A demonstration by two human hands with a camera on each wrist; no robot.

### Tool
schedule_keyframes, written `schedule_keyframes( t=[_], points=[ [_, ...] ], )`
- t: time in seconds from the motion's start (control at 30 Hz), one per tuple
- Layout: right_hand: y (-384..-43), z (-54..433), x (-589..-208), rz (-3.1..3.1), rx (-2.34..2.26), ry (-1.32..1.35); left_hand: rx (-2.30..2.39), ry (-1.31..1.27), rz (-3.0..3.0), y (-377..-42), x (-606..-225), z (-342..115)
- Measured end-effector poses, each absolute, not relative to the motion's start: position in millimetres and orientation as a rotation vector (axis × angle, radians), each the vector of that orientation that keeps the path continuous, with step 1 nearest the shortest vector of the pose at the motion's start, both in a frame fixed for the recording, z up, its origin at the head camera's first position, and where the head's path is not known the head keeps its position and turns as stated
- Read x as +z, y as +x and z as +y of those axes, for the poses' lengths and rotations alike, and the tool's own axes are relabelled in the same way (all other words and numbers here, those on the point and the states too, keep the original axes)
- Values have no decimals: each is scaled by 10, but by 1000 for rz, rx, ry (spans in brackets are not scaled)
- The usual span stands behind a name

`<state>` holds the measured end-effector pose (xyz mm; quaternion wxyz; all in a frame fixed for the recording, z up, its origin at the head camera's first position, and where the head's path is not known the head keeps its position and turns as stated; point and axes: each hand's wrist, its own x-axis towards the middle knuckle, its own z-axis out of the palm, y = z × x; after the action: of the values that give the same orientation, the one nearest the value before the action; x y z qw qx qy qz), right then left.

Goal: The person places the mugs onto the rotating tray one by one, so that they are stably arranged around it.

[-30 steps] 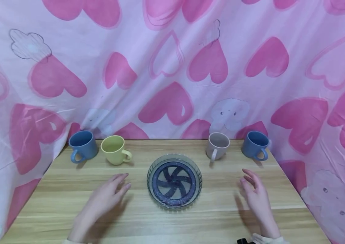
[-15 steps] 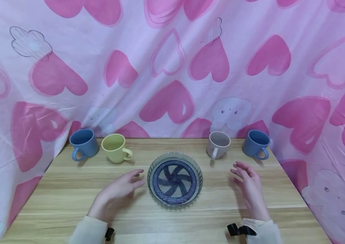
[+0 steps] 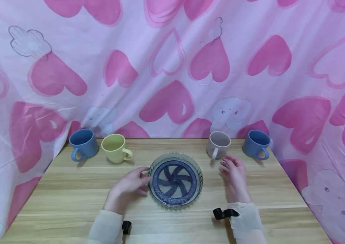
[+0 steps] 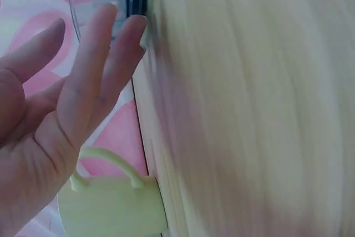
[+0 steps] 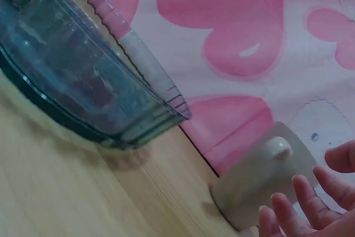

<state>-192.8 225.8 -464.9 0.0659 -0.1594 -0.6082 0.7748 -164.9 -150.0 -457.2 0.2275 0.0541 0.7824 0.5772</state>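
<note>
My left hand (image 3: 131,181) is at the left edge of the glass bowl (image 3: 175,180), with its fingers loose and apart. I cannot tell if they touch the glass. My right hand (image 3: 236,173) is just beside the grey mug (image 3: 220,146), its fingers a bit bent and apart.

Behind everything hangs a big pink cloth (image 3: 136,37) with hearts on it. In front is the wooden tabletop (image 3: 172,225), pale with stripes. The bowl sits flat in the middle, between my hands. It is see-through, with lines around its side. Inside, I see a dark blue ring and curved arms, like a pinwheel. It is round, the same every way across, and its top faces up.

Four mugs stand upright near the back, and I see their plain insides. The grey mug's handle points at me. The yellow mug (image 3: 113,152) has its handle to the right. The left blue mug (image 3: 87,146) and right blue mug (image 3: 253,145) have handles toward me.
</note>
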Motion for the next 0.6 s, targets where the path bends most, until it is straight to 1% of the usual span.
schedule_keyframes(
  t=[0.23,0.4,0.6],
  points=[
    [-2037,2144,-4737,-1899,2290,-516,1514,160,2314,-1647,-4593,-1469],
    [-2038,2133,-4801,-1880,2267,-570,1539,198,2255,-1594,-4602,-1466],
    [-2124,2128,-4790,-1878,2282,-515,1548,238,2287,-1595,-4571,-1486]
  ],
)
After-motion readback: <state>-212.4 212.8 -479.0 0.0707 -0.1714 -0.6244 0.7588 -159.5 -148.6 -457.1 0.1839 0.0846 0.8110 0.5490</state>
